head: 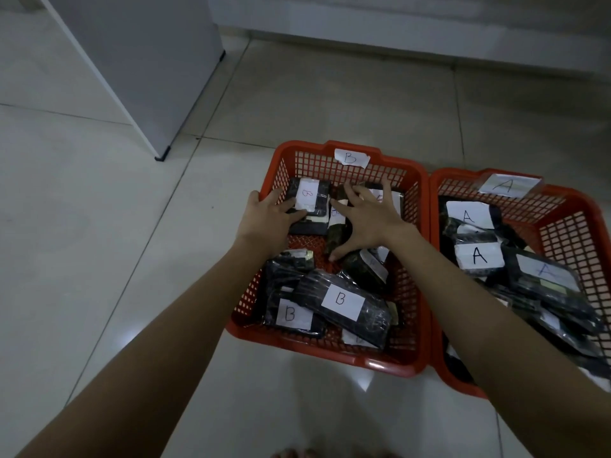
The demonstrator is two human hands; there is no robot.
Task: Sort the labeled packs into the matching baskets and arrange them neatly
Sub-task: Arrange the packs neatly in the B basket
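In the head view, a B-labeled pack (309,201) at the far end of the B basket (334,160) is being pressed by the left hand (267,216), fingers nearly straight. Packs beside it are being covered by the right hand (363,219), fingers spread wide, nothing gripped. More B packs (340,300) are lying at that basket's near end, and A packs (479,256) are being held in the A basket (568,219) touching its right side.

looks like someone's home, just the floor of a room: glossy pale floor tiles (99,259), a white cabinet (142,61) standing on small dark feet, and a plain light wall (396,14) behind
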